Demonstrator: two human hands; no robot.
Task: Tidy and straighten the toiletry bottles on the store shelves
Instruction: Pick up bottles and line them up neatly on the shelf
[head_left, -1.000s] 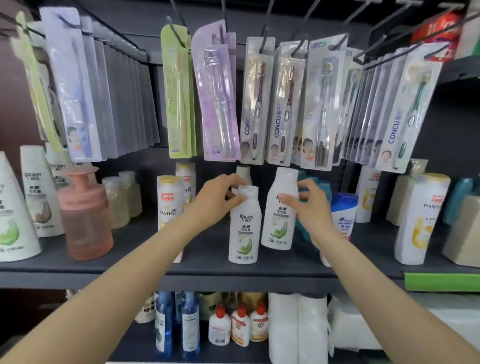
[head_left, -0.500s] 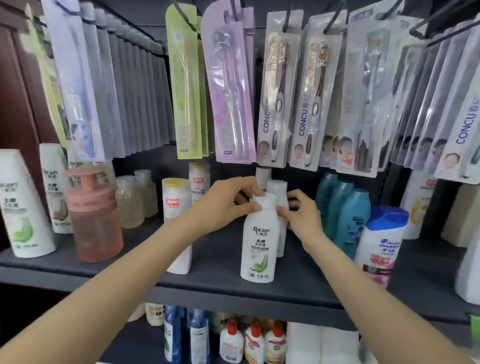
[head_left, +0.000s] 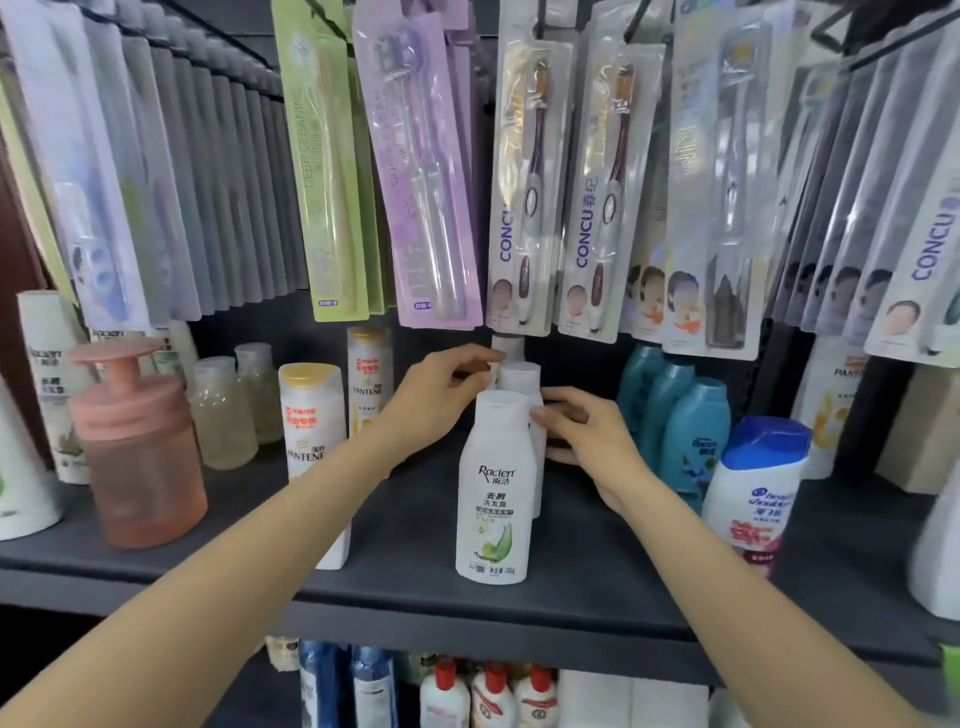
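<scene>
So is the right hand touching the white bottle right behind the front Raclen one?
Touching. The head view shows the right hand with its fingertips on the side of the second white bottle, behind the front Raclen bottle.

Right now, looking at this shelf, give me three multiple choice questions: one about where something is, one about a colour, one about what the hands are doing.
1. Where does the pink pump jar stand?
A. left of the Pantene bottles
B. right of the teal bottles
C. on the lower shelf

2. What colour is the front Pantene bottle cap?
A. blue
B. red
C. yellow

3. What is the right hand doing?
A. hanging idle
B. touching the white bottle behind the front Racten bottle
C. holding a toothbrush pack

Answers: A, the jar sits at the shelf's left. C, its cap is yellow. B, its fingers lie against that bottle while the left hand reaches the caps behind.
</scene>
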